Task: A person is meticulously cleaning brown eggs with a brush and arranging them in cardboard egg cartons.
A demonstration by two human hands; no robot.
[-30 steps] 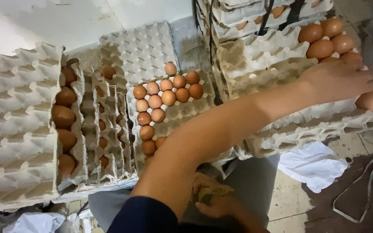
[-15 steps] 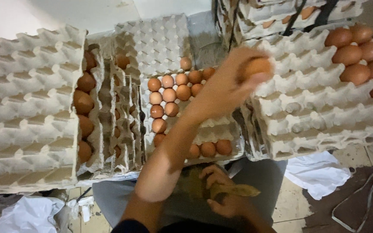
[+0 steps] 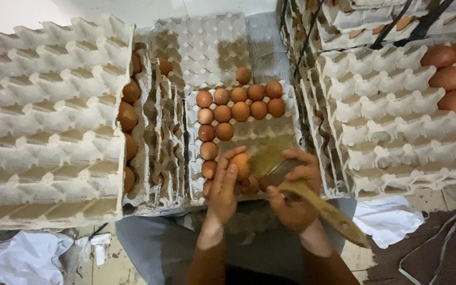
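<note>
Brown egg (image 3: 241, 164) pinched in left hand (image 3: 222, 190) fingers, right hand (image 3: 294, 198) fingers closed around brush (image 3: 312, 203)

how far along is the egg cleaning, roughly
Done, it seems: over a dozen brown eggs sit in the centre tray, filling its back row and left column. In hand: the left hand holds one egg while the right hand works a brush on it. Left: most centre cups are empty, and eggs wait in the right-hand tray.
</note>
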